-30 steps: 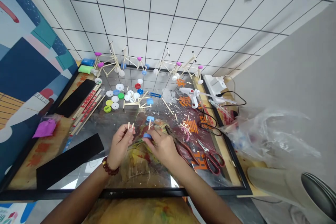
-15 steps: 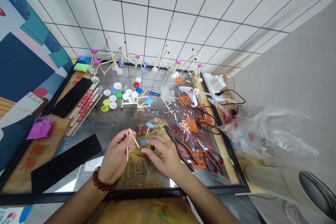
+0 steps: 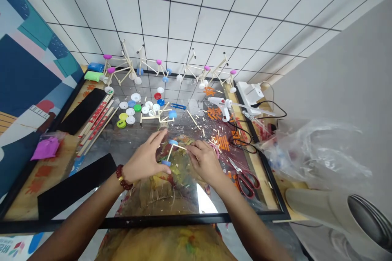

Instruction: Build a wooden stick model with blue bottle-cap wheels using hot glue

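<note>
In the middle of the glass table top stands a small piece made of a short wooden stick (image 3: pixel 170 153) with a blue bottle cap (image 3: pixel 173 142) at its upper end and another blue cap (image 3: pixel 165 163) at its lower end. My left hand (image 3: pixel 147 157) curves around its left side, fingers apart, the thumb close to the lower cap; whether it touches cannot be told. Between the fingertips of my right hand (image 3: pixel 206 161) is a thin wooden stick (image 3: pixel 180 147), its far end at the upper cap.
Bottle caps (image 3: pixel 137 108), a blue cutter (image 3: pixel 178 106) and a stick frame (image 3: pixel 157 118) lie beyond my hands. Stick models (image 3: pixel 206 74) line the wall. At right are scissors (image 3: pixel 245 179), a glue gun (image 3: pixel 223 106) with cord and wood scraps. Black strips (image 3: pixel 76 187) lie left.
My left hand has let go of the sticks and opened beside the capped piece. My right hand has moved right and now grips a stick. The pliers are no longer visible.
</note>
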Motion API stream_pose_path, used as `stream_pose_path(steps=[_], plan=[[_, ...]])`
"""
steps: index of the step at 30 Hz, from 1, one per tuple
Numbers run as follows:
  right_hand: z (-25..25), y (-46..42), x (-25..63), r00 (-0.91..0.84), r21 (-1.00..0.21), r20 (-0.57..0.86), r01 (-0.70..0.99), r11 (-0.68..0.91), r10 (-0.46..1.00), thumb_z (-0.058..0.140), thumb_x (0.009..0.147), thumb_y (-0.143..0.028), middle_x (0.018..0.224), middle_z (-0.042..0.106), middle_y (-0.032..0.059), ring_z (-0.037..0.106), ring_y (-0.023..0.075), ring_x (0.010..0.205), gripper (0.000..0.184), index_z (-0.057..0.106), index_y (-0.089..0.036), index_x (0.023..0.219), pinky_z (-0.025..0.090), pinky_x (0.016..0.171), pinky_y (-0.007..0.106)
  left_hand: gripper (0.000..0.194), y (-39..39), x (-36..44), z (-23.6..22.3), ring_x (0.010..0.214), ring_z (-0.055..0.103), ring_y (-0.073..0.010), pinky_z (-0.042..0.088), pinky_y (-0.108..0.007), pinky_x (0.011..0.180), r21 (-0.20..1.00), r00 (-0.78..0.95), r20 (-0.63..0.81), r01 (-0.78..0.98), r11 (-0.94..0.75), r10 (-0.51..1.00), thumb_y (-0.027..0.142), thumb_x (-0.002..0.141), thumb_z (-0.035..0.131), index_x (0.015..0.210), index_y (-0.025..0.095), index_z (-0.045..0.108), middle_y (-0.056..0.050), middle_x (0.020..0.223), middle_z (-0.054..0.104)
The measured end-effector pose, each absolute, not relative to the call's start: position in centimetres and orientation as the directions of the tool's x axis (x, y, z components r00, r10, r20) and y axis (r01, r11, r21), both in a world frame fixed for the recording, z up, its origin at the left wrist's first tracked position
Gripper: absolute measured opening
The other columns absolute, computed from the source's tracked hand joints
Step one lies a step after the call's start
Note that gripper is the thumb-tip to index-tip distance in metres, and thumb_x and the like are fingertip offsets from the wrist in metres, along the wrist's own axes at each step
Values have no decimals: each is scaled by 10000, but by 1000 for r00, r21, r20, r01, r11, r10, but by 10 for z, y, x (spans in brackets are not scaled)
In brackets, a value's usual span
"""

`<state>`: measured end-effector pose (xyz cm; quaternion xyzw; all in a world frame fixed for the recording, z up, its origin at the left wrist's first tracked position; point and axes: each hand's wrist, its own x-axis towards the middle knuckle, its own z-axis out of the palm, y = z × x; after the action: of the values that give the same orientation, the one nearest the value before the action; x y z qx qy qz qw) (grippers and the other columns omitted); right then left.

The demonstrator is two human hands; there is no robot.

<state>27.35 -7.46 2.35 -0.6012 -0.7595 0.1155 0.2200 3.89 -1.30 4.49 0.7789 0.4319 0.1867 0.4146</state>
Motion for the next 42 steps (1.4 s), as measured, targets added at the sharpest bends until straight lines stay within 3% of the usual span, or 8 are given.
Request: stream_pose_path(steps=[5,11,17,24,30,34,38,42], plan=[[17,-78,265,-203,-351,153,904,245,967,537,907,-111,966,661,69,537,223,885,269,720,-219,1071,380,759,342,1230,-4,40,27,1407,405,-357,415,-461,1104,753,695,-106,523,-399,711,355,548,893,1568,267,211,-140,1597,309],[16,-73,256,-215,-298,177,918,261,960,543,922,-138,977,678,72,520,226,891,262,716,-231,1095,335,751,350,827,-5,33,29,1089,632,-269,532,-396,912,782,634,-100,527,-333,767,220,732,738,1480,278,391,-97,1412,532],[25,-69,265,-186,-350,241,899,263,953,514,946,-160,992,695,59,549,224,913,251,706,-228,1092,362,788,353,997,-1,30,33,1233,550,-307,507,-380,932,735,632,-65,554,-392,772,308,683,817,1530,285,293,-99,1553,379],[24,-84,265,-66,-246,260,960,132,963,539,936,-211,862,702,52,569,216,817,175,710,-212,975,332,769,363,378,-8,31,28,848,682,-230,474,-309,696,507,525,-88,755,-415,847,362,854,666,1216,255,631,-44,1034,698],[20,-70,251,-106,-191,161,972,137,981,566,925,-225,844,705,71,581,229,833,157,721,-207,940,320,728,364,360,-13,24,19,852,685,-228,468,-290,716,520,495,-13,746,-417,869,435,831,685,1142,253,665,-41,1005,713],[27,-77,269,-54,-307,225,944,123,973,582,947,-344,923,723,63,616,221,865,186,711,-224,1005,397,772,356,382,-13,25,19,786,671,-205,459,-272,682,529,487,15,737,-421,873,454,821,681,1161,282,659,-16,949,711],[37,-102,321,251,-466,440,885,-19,862,570,939,-326,898,715,71,640,215,856,176,705,-217,971,486,799,348,487,-12,23,22,576,593,-153,433,-278,589,526,454,40,748,-405,890,489,795,699,1234,290,630,-11,987,712],[37,-85,383,436,-541,344,816,-204,832,636,841,-400,906,711,95,645,236,811,292,701,-169,1008,515,761,376,478,-14,22,22,617,601,-163,442,-281,604,541,490,-6,735,-409,872,438,777,726,1221,293,626,-5,1042,702]])
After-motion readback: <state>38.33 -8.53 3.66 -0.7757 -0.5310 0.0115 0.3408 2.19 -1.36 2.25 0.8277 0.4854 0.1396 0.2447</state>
